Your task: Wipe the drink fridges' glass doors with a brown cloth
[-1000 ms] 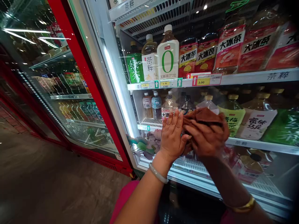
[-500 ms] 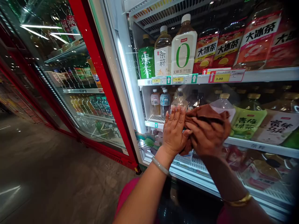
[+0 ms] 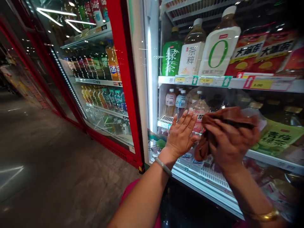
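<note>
My left hand point(image 3: 180, 135) lies flat with its fingers stretched out, apparently against the glass front of a lit drinks cooler. Bunched under the fingers of my right hand point(image 3: 229, 148) is a brown cloth point(image 3: 224, 115), pressed toward the same glass. A fold of the cloth hangs down between the two hands. Behind the glass, a bottle with a pink label point(image 3: 199, 103) shows just above my left fingers. Small bottles, one with a pale pink label point(image 3: 170, 98) and one with a blue label point(image 3: 180, 100), stand left of it.
On the upper shelf point(image 3: 213, 80) are large tea bottles, among them a green one point(image 3: 171, 53) and one marked 0 point(image 3: 219, 47). A red-framed cooler point(image 3: 127, 79) stands at the left over a grey floor point(image 3: 71, 177). A leaf decal point(image 3: 159, 142) marks the glass's lower left.
My right hand has moved right with the cloth, away from my left hand, opening a gap between them. My left hand stays flat. The view has turned left.
</note>
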`<action>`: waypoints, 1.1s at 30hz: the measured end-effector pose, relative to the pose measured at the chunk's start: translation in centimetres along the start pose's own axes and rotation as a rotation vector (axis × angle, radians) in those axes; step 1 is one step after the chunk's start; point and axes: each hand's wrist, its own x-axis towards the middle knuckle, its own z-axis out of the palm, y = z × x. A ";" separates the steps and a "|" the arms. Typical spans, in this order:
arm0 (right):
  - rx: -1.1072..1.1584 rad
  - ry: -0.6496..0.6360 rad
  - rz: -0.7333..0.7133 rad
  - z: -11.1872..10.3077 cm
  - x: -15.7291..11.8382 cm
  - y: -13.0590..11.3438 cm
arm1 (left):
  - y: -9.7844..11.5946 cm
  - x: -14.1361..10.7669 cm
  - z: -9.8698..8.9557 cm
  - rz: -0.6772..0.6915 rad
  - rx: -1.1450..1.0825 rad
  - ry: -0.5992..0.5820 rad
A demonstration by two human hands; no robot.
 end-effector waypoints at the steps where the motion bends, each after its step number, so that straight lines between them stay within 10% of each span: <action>1: -0.021 0.015 0.051 0.1 0.4 0.1 | -0.3 0.0 -0.2 -0.019 0.006 0.006; 5: -0.035 0.013 0.144 1.4 1.0 -1.2 | -1.4 0.2 -0.7 -0.124 0.012 0.063; 12: 0.097 -0.118 -0.480 2.9 4.2 -0.7 | -2.4 0.5 -1.0 -0.163 0.058 0.059; 19: 0.061 0.012 -0.399 4.0 6.1 -2.1 | -3.1 1.0 -1.3 -0.241 -0.037 0.131; 23: 0.150 -0.248 -0.532 4.0 5.2 -2.2 | -4.0 0.7 -2.3 -0.250 -0.052 0.109; 29: 0.164 -0.296 -0.200 5.6 7.2 -3.4 | -6.3 -0.3 -3.3 -0.298 -0.077 0.146; 33: 0.253 -0.319 -0.544 7.0 6.9 -5.7 | -7.9 -0.9 -3.5 -0.342 -0.132 0.190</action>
